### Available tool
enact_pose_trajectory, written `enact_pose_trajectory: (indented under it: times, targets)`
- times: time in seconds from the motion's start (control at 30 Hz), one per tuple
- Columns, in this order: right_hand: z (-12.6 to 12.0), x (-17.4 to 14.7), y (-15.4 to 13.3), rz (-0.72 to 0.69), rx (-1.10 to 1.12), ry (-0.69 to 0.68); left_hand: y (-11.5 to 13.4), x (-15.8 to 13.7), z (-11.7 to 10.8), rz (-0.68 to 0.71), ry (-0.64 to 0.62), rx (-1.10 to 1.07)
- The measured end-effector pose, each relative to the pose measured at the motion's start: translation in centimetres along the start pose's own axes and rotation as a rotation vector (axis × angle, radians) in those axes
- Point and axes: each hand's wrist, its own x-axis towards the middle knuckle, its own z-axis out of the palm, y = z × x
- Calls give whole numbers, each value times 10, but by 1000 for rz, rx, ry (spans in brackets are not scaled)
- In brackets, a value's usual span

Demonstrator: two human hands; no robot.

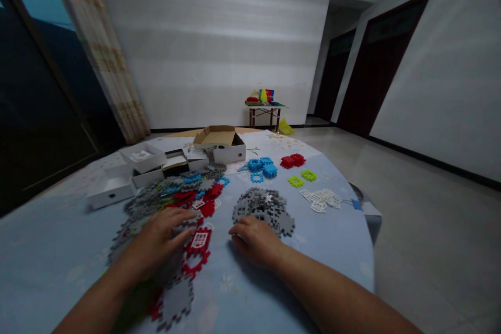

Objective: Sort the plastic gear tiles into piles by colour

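Observation:
My left hand [166,227] lies over the right side of a mixed heap of toothed plastic building pieces [152,195], mostly grey with some red, blue and white. Its fingers are stretched out and the thumb stands apart, with a grey piece showing under them. Close to the near edge of a separate grey pile [260,203] is my right hand [254,242]. Its fingers are bent and drawn together, and whatever they may hold is hidden. Between the hands lie a red piece with a white window [199,240] and a red ring-shaped piece [195,262]. Nearer me is a grey square piece [176,300].
Blue pieces [262,166], red pieces [293,160], green pieces [296,181] and white window frames [321,199] lie in groups on the right. White boxes [111,188] and an open carton [229,154] stand behind the heap. The round table's edge curves along the right.

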Motion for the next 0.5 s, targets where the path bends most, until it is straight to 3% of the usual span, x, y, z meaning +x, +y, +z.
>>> enact_pose_trajectory:
  times: [0.13, 0.27, 0.5]
  targets:
    - [-1, -2, 1, 3, -23, -49, 19, -2, 11, 35, -153, 81]
    - [-1, -5, -1, -4, -20, -100, 31, 0, 17, 48, -217, 148]
    - [-5, -6, -4, -53, 10, -127, 22, 8, 17, -1, -327, 187]
